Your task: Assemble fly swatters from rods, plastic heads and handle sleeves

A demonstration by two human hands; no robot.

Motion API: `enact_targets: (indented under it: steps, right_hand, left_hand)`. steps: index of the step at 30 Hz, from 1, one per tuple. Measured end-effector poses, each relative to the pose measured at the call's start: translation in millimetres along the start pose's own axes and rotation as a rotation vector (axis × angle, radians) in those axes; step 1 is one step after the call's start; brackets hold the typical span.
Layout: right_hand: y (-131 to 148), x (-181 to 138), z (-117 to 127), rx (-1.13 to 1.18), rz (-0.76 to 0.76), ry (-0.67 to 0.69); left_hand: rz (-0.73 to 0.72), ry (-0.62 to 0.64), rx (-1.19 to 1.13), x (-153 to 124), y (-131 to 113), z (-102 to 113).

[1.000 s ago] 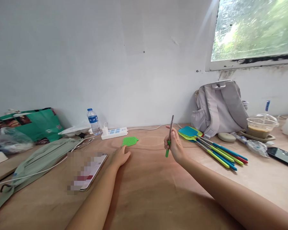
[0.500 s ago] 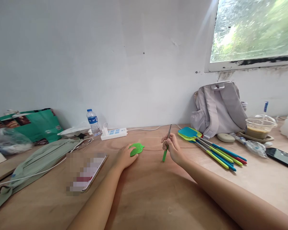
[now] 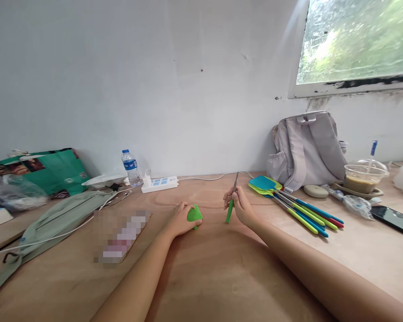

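My left hand [image 3: 182, 219] is closed on a green mesh fly swatter head [image 3: 195, 213], its short neck pointing toward me just past the thumb. Part of the mesh is hidden under the fingers. My right hand [image 3: 237, 203] grips a fly swatter handle [image 3: 229, 213] with a green lower end and a thin metal rod rising above the fist. The handle is held nearly upright, apart from the head. To the right of that hand lies a pile of assembled fly swatters [image 3: 298, 209] with blue, yellow-green and red grips.
A phone [image 3: 126, 239], partly blurred, lies left of my left forearm. Behind stand a power strip [image 3: 159, 184] and a water bottle [image 3: 130, 167]. On the right are a grey backpack [image 3: 309, 150], a drink cup [image 3: 364, 179] and a dark phone [image 3: 394, 220].
The swatter head has turned in my left hand: its neck pointed right and now points toward me. My right hand keeps its hold on the handle, barely shifted.
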State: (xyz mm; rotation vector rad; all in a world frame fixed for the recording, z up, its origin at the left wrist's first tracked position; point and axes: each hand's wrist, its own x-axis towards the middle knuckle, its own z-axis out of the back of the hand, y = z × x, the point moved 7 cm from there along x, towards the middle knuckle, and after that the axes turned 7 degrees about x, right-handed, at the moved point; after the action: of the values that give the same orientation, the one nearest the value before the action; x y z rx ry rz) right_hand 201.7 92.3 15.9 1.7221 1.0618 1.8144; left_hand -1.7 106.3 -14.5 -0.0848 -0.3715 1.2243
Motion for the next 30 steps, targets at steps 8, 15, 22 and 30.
enact_targets:
  steps: [8,15,22,30]
  right_hand:
    - [-2.8,-1.3,2.7,0.17,-0.079,0.014]
    - [5.9,1.8,-16.6,0.367,-0.23,0.11]
    - [34.9,-1.7,-30.5,0.226,-0.215,0.127]
    - [26.8,-8.1,-28.7,0.295,-0.08,0.054]
  left_hand:
    - [0.132,0.108,-0.136,-1.2,21.5,-5.0]
    - [0.216,0.17,-0.109,-2.7,21.8,-1.0]
    - [0.316,0.142,-0.382,-8.7,16.9,0.0]
    - [0.328,0.199,-1.014,-8.3,3.6,-14.1]
